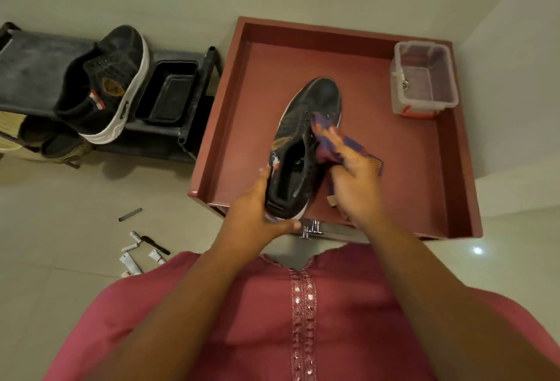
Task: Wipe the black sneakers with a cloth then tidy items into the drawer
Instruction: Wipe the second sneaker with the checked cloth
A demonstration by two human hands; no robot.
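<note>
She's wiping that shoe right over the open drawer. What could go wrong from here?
Dirt wiped off the sneaker by the cloth may fall into the open drawer beneath it. The left hand grips only the heel, so a firm push from the right hand might twist the shoe loose. The tubes and pen lying on the floor near her could be stepped on.

A single wide-angle head camera looks steeply down from above the person's chest, close over both hands (306, 195). It faces forward and down over the open drawer (378, 150), which fills the middle and right. The floor (75, 229) and a shoe rack (36, 74) curve away at left.
</note>
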